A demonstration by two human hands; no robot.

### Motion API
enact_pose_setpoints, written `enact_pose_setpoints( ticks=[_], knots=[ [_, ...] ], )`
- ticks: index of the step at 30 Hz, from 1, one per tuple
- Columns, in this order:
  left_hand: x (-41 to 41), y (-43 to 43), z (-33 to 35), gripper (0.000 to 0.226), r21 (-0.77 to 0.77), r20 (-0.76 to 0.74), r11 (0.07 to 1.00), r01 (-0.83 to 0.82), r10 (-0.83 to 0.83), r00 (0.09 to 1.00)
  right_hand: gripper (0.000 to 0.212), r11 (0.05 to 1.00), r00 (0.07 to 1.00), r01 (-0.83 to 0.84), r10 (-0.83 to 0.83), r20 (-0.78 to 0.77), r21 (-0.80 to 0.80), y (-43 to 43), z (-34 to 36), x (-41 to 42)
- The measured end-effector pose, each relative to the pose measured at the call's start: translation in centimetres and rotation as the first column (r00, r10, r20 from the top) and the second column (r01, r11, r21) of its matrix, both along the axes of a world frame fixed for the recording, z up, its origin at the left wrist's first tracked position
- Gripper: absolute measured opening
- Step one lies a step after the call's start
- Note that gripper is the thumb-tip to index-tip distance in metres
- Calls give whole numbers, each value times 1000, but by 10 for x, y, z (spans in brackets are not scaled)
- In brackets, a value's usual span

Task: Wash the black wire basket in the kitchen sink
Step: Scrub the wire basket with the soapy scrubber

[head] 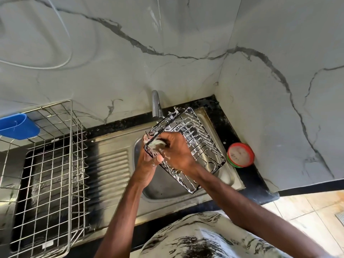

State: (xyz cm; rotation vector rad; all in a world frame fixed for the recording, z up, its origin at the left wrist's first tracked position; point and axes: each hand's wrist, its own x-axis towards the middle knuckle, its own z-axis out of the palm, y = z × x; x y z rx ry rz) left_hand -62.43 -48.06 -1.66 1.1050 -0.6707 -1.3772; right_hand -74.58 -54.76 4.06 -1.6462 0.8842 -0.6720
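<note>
The black wire basket (pixel 197 140), streaked with white soap foam, is held tilted above the steel sink (pixel 167 189). My left hand (pixel 149 161) grips its near left rim from below, fingers curled round the wire. My right hand (pixel 178 151) is inside the basket's near corner, fingers closed on a foamy scrubbing pad (pixel 158 142) pressed against the wires. The tap (pixel 156 105) stands just behind the basket; no running water is visible.
A large silver wire dish rack (pixel 50 164) stands on the drainboard at the left, with a blue plastic cup holder (pixel 16 125) on its far corner. A round red and green soap tub (pixel 241 154) sits on the black counter right of the sink. Marble wall behind.
</note>
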Motion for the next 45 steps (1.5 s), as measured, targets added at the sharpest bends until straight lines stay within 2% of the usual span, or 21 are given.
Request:
enact_pose_setpoints(
  ticks=[4, 7, 9, 10, 11, 13, 14, 17, 18, 21, 23, 25, 28, 31, 33, 35, 38, 41, 45],
  knots=[
    [3, 1, -6, 137, -3, -17, 999, -37, 37, 999, 39, 997, 992, 38, -46, -116, -69, 10, -16, -9],
    [7, 5, -13, 141, -59, 34, 997, -42, 44, 998, 37, 999, 999, 48, -48, 16, -10, 8, -17, -5],
    [8, 2, -9, 129, -43, 57, 998, -47, 50, 997, 30, 996, 975, 1, -21, 220, 90, 5, -13, 0],
    [10, -1, -6, 115, -21, 56, 997, -71, 72, 996, 28, 986, 939, -52, -6, 343, 158, 5, -10, 1],
    [13, -1, -6, 97, -25, 72, 996, -90, 92, 993, 33, 969, 894, -111, 1, 447, 219, 8, -7, 0],
    [17, -2, -3, 72, -45, 57, 996, -83, 85, 995, 48, 947, 851, -181, 15, 525, 266, 16, -7, -5],
    [19, -1, -5, 73, -35, 47, 996, -86, 88, 995, 45, 951, 864, -179, 29, 503, 251, 19, -9, -7],
    [21, 0, -9, 115, 26, 15, 993, -111, 111, 994, 37, 973, 915, -134, 48, 400, 189, 15, -19, -13],
    [19, 0, -11, 118, 19, 31, 994, -105, 105, 994, 35, 968, 911, -134, 35, 411, 214, 12, -17, -12],
    [14, 1, -8, 107, 27, 87, 997, -69, 66, 994, 35, 963, 876, -162, 39, 480, 217, 10, -11, -10],
    [17, 2, -4, 113, 51, 64, 995, -84, 80, 995, 34, 957, 875, -171, 38, 483, 235, 13, -14, -13],
    [17, 2, 6, 109, 35, 56, 995, -93, 91, 994, 44, 957, 921, -127, 17, 389, 259, 19, -28, -25],
    [14, -3, 19, 111, -21, 70, 993, -115, 117, 991, 56, 977, 988, -8, -25, 152, 213, 29, -51, -51],
    [15, -6, 26, 120, -54, 68, 983, -174, 177, 982, 39, 998, 996, 51, -49, -78, 22, 34, -60, -65],
    [14, -8, 24, 126, -62, 81, 983, -171, 176, 981, 40, 996, 989, 78, -83, -120, -43, 39, -47, -58],
    [16, -10, 16, 132, -52, 74, 983, -177, 180, 981, 45, 985, 994, 49, -64, -84, -167, 42, -31, -44],
    [17, -7, 17, 133, -62, 59, 981, -184, 188, 980, 32, 946, 995, 78, -92, -33, -314, 42, -23, -34],
    [9, -9, 31, 122, -73, 102, 980, -184, 191, 976, 23, 934, 983, 49, -108, -151, -353, 39, -38, -44],
    [5, -12, 41, 117, -116, 74, 967, -228, 238, 968, 31, 946, 938, -19, -95, -334, -323, 36, -71, -66]
  ],
)
